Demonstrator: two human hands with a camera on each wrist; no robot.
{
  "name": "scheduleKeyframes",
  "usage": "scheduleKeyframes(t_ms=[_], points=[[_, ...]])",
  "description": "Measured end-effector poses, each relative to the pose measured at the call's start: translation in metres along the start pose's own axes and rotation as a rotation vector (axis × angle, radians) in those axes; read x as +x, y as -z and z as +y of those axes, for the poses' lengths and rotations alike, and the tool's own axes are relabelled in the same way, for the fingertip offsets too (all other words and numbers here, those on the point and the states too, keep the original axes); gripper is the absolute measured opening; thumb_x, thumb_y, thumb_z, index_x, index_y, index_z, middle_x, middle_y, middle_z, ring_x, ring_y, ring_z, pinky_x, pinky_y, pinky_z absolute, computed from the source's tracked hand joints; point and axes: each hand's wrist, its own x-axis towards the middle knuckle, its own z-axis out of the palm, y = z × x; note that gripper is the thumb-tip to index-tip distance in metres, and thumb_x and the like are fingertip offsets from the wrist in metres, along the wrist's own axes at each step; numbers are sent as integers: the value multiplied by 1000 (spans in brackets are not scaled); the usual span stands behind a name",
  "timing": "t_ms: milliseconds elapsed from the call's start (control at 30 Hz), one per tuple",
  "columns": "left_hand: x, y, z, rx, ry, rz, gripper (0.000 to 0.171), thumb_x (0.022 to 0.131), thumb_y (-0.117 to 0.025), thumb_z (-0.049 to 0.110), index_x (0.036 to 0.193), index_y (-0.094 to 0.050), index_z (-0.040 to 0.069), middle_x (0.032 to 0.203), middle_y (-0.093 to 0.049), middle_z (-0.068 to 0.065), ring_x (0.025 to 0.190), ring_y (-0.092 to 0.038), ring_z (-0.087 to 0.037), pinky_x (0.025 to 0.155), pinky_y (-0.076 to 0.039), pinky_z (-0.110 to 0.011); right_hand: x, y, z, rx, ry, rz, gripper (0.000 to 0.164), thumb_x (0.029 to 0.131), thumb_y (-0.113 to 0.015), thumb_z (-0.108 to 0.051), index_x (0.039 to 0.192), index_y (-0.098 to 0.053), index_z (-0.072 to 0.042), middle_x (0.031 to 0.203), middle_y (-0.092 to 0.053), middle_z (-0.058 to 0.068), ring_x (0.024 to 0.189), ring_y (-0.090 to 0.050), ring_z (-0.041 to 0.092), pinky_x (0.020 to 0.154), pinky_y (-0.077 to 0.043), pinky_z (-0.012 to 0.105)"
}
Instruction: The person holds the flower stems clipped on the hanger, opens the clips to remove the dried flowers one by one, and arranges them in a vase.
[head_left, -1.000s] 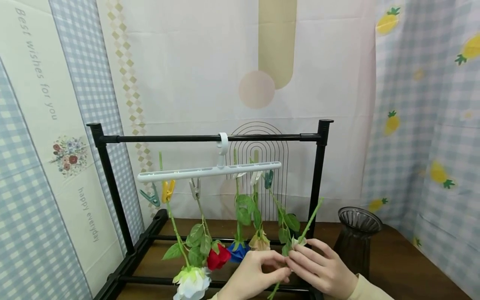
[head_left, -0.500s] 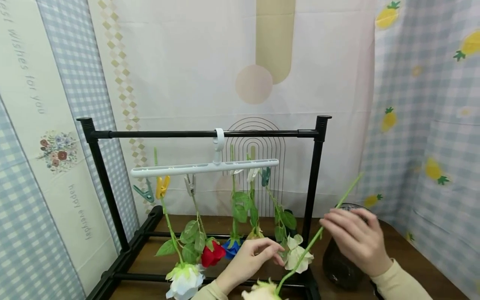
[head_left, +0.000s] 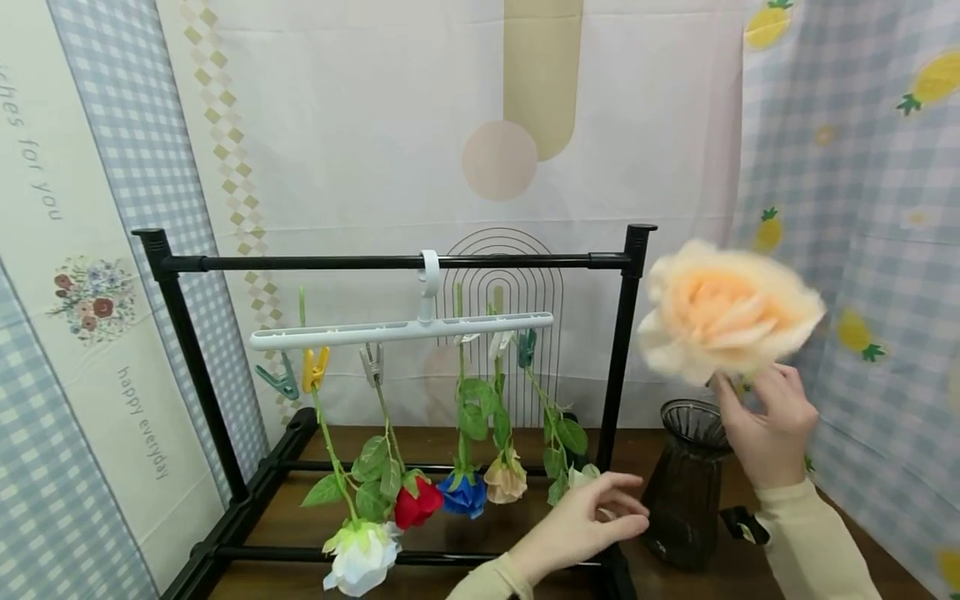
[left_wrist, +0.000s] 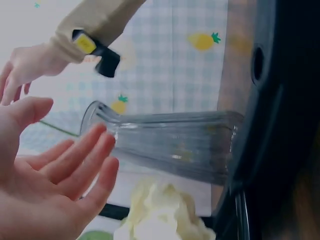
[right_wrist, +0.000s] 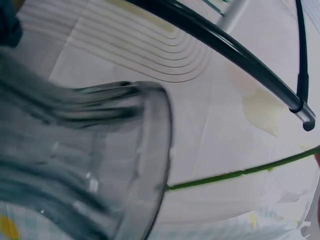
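Observation:
My right hand [head_left: 776,429] pinches a peach rose [head_left: 731,308] just below its bloom, with the flower upright above the dark glass vase [head_left: 686,492]. In the right wrist view the green stem [right_wrist: 242,172] runs down to the vase's rim. My left hand [head_left: 585,521] holds nothing, its fingers loosely bent, left of the vase. Partly behind it in the head view is a cream rose [head_left: 583,475], which appears larger in the left wrist view [left_wrist: 160,215].
A grey-white hanger [head_left: 405,329] hooks over the black rack [head_left: 525,262]. Clipped head-down from it are a white rose [head_left: 363,554], a red rose [head_left: 418,502], a blue rose [head_left: 463,493] and a tan rose [head_left: 506,479]. One green clip [head_left: 277,379] at left holds nothing.
My right hand has carried the peach rose from the rack's right end over to the vase and turned it bloom-up. My left hand has let go of it and shifted right.

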Motion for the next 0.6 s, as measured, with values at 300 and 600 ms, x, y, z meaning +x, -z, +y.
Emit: scheduleKeyframes(t_ms=[300, 600], points=[[35, -28, 1, -52, 288, 107, 53, 90, -68, 28, 138, -47, 24, 126, -61, -1, 112, -59, -16, 87, -51, -35, 3, 9, 4, -90, -275, -152, 29, 76, -75, 7, 105, -73, 2, 95, -59, -40, 79, -52, -23, 69, -37, 2], [58, -55, -1, -89, 303, 315, 74, 82, -75, 28, 145, -37, 22, 144, -45, -9, 133, -47, -32, 101, -44, -51, 5, 12, 8, -155, -496, -201, 20, 88, -71, -12, 105, -73, -1, 80, -55, -45, 65, -52, -22, 59, -37, 4]])
